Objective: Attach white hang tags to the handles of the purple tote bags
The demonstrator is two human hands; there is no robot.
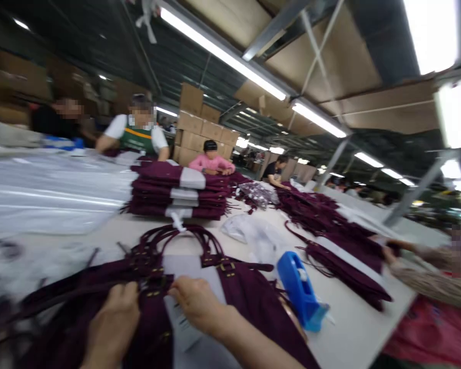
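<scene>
Near: both hands over a maroon bag (259,307), which lies directly beneath them, long axis running left to right, handles at its far side. Left hand (115,323) curled on left part; grip can't be told. Right hand (200,305) nearer the pale strip (213,282) at bag's middle, fingertips pinched narrow there; what they pinch unclear. Just right of bag: blue tape dispenser (297,287). Far, beyond handles: stacked maroon bags (153,197).
</scene>
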